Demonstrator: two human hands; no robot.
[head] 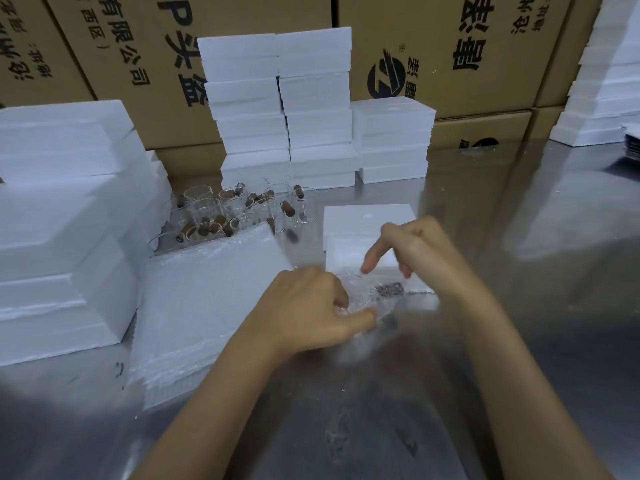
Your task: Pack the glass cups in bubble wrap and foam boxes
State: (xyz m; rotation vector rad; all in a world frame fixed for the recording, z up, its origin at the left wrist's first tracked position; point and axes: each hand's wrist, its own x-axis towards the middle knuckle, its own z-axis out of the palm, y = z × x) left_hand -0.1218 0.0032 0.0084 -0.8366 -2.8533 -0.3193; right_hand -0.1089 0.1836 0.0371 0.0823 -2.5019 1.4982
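A glass cup with a brown wooden handle, half covered in bubble wrap (pixel 377 299), lies on the metal table at the near edge of an open foam box (pixel 349 258). My left hand (pixel 311 310) grips the cup and wrap from the left. My right hand (pixel 412 247) hovers just above it with fingers spread and curled, blurred by motion. The box's lid (pixel 367 216) lies behind it. A stack of bubble wrap sheets (pixel 204 306) sits to the left. Several bare glass cups with brown handles (pixel 239 209) stand behind the stack.
Piles of white foam boxes stand at the left (pixel 59 220), at the back centre (pixel 280 109) and at the far right (pixel 602 81). Brown cartons (pixel 450 46) form a wall behind. The steel table (pixel 519 237) is shiny and reflective.
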